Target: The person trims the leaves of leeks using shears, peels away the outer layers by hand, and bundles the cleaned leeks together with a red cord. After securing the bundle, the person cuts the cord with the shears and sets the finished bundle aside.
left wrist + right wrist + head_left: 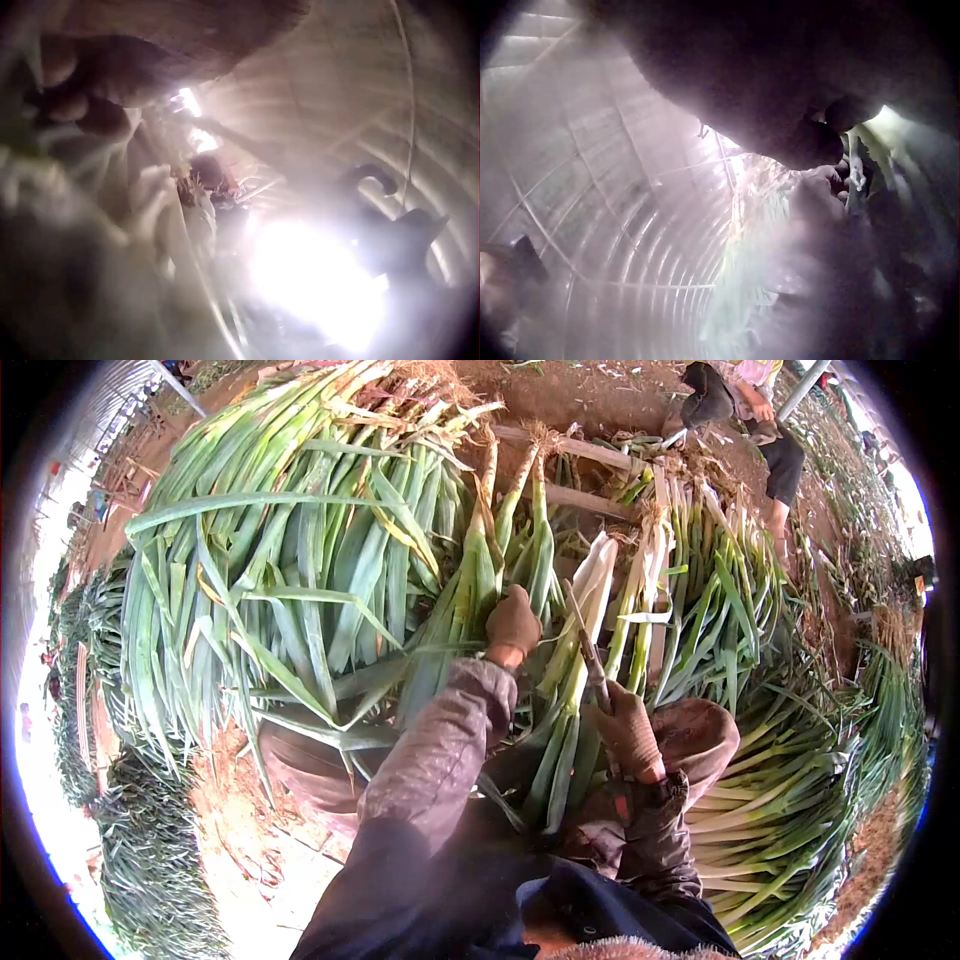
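In the head view the gloved left hand (514, 622) curls round a leek (543, 555) among those just left of centre. In the left wrist view the fingers (105, 116) are bent beside blurred leaves. The gloved right hand (627, 730) grips a long narrow tool (586, 645), which looks like a knife and points up and away. Under and beside the tool lies a thick leek with a peeled white stalk (596, 575), its green leaves between the knees. The right wrist view is dark, and the tool cannot be made out there.
A big heap of leeks (290, 550) lies on the left. More leeks with pale stalks (690, 560) lie to the right, beside wooden slats (590, 502). A row of leeks (770, 810) is at the lower right. Another person (745, 405) sits at the top right.
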### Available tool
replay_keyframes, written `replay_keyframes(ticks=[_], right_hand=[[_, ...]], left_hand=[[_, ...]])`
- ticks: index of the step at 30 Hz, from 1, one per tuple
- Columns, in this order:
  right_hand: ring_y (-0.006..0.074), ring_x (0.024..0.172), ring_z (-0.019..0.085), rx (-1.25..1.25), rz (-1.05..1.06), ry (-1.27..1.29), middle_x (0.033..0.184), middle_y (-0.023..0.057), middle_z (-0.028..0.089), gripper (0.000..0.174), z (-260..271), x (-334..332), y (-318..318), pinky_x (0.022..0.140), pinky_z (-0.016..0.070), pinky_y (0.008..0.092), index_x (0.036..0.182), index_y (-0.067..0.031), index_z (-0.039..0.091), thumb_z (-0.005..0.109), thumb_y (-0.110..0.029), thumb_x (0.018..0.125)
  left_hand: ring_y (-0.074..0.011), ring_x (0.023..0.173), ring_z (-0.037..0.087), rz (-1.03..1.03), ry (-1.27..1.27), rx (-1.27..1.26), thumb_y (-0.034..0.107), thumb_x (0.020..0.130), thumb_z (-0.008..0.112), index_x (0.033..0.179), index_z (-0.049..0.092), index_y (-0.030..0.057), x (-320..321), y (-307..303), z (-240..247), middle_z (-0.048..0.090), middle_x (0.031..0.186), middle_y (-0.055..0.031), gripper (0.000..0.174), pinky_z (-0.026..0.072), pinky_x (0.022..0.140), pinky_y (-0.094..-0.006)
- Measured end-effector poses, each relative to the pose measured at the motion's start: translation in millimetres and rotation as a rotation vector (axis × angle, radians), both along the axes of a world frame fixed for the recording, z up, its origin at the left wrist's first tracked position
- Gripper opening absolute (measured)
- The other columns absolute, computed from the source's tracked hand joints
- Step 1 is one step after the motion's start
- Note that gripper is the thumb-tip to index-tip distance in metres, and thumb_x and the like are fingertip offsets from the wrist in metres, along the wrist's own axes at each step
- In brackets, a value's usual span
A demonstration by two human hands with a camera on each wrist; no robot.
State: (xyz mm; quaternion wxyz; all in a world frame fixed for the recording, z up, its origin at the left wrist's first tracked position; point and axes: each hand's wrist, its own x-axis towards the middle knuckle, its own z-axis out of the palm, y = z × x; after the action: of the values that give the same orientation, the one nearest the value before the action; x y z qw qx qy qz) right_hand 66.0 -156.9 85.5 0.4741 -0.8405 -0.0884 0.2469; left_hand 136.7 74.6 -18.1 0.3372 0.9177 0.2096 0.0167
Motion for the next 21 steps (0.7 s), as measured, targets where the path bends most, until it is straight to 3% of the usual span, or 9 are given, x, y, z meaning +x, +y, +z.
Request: replay_keyframes(ticks=[4, 7, 9, 13, 14, 15, 17, 19, 21], right_hand=[[0.0106, 0.07, 0.051, 0.016, -0.032, 0.071, 0.074, 0.0046, 0.057, 0.039, 5, -14, -4, 0.066, 0.0484, 0.0315, 0.118, 0.004, 0.062, 0.069, -0.016, 0.085], [0.0115, 0.073, 0.05, -0.052, 0.061, 0.075, 0.076, 0.007, 0.054, 0.046, 18, -10, 4, 0.072, 0.0483, 0.0305, 0.125, 0.0027, 0.06, 0.07, -0.017, 0.085], [0.0118, 0.073, 0.049, -0.04, 0.077, 0.007, 0.076, 0.0067, 0.055, 0.042, 8, -2, 12, 0.07, 0.0476, 0.0307, 0.121, 0.0022, 0.061, 0.07, -0.017, 0.085], [0.017, 0.069, 0.053, -0.049, 0.0, 0.006, 0.076, 0.0092, 0.06, 0.037, 1, 14, 18, 0.068, 0.049, 0.0333, 0.114, 0.0019, 0.062, 0.069, -0.018, 0.084], [0.0166, 0.067, 0.052, -0.035, -0.037, -0.018, 0.074, 0.0081, 0.058, 0.037, 3, 14, 14, 0.067, 0.0491, 0.0339, 0.113, 0.0017, 0.062, 0.069, -0.02, 0.084], [0.0198, 0.068, 0.059, -0.04, -0.024, -0.03, 0.077, 0.0135, 0.063, 0.039, 5, 13, 9, 0.069, 0.0514, 0.0365, 0.114, 0.0013, 0.062, 0.069, -0.022, 0.084], [0.0295, 0.078, 0.07, -0.208, 0.055, -0.066, 0.086, 0.0222, 0.068, 0.044, 18, 3, 5, 0.075, 0.0536, 0.04, 0.119, 0.0011, 0.062, 0.07, -0.024, 0.084], [0.0355, 0.087, 0.071, -0.227, 0.052, -0.069, 0.092, 0.0265, 0.068, 0.048, 14, -19, -4, 0.078, 0.054, 0.0424, 0.122, 0.0013, 0.061, 0.07, -0.026, 0.084], [0.0393, 0.092, 0.071, -0.232, 0.056, -0.077, 0.096, 0.0289, 0.068, 0.051, 13, -37, -8, 0.08, 0.0541, 0.0438, 0.126, 0.0015, 0.059, 0.071, -0.027, 0.085]], left_hand=[[-0.045, 0.089, 0.065, -0.019, -0.314, 0.124, 0.012, 0.082, 0.067, 0.121, 0.047, 0.0053, -18, -11, 24, 0.065, 0.097, -0.0241, 0.044, 0.0525, 0.077, -0.0537], [-0.0431, 0.089, 0.067, -0.089, -0.177, 0.286, 0.028, 0.074, 0.081, 0.119, 0.046, -0.0006, -3, -9, 24, 0.061, 0.114, -0.0223, 0.064, 0.0555, 0.08, -0.0495], [-0.0421, 0.089, 0.069, -0.022, 0.167, 0.128, 0.033, 0.069, 0.083, 0.118, 0.046, -0.0046, 23, -19, 19, 0.063, 0.11, -0.0249, 0.072, 0.0573, 0.079, -0.0481], [-0.0436, 0.089, 0.07, 0.043, 0.075, 0.06, 0.02, 0.079, 0.072, 0.115, 0.047, -0.0041, 33, -26, -3, 0.066, 0.105, -0.0267, 0.049, 0.0572, 0.076, -0.0512], [-0.048, 0.079, 0.067, 0.01, -0.096, 0.034, 0.015, 0.075, 0.07, 0.115, 0.044, -0.0035, 23, -23, -11, 0.067, 0.094, -0.029, 0.051, 0.0544, 0.072, -0.0558], [-0.0464, 0.075, 0.066, -0.029, -0.182, 0.126, 0.013, 0.076, 0.07, 0.115, 0.045, -0.0018, 8, -26, -15, 0.064, 0.1, -0.0307, 0.049, 0.0537, 0.065, -0.0562], [-0.041, 0.07, 0.066, -0.049, -0.086, 0.268, 0.014, 0.08, 0.068, 0.128, 0.044, -0.0046, -29, -43, 8, 0.061, 0.105, -0.0298, 0.057, 0.053, 0.056, -0.052], [-0.0347, 0.065, 0.065, -0.15, -0.01, 0.522, 0.017, 0.085, 0.066, 0.144, 0.034, -0.0058, -64, -52, 16, 0.061, 0.104, -0.0251, 0.071, 0.0513, 0.049, -0.0438], [-0.0262, 0.056, 0.061, -0.145, -0.059, 0.739, 0.02, 0.087, 0.064, 0.151, 0.032, 0.0011, -80, -56, 1, 0.059, 0.096, -0.0181, 0.074, 0.0488, 0.047, -0.0364]])
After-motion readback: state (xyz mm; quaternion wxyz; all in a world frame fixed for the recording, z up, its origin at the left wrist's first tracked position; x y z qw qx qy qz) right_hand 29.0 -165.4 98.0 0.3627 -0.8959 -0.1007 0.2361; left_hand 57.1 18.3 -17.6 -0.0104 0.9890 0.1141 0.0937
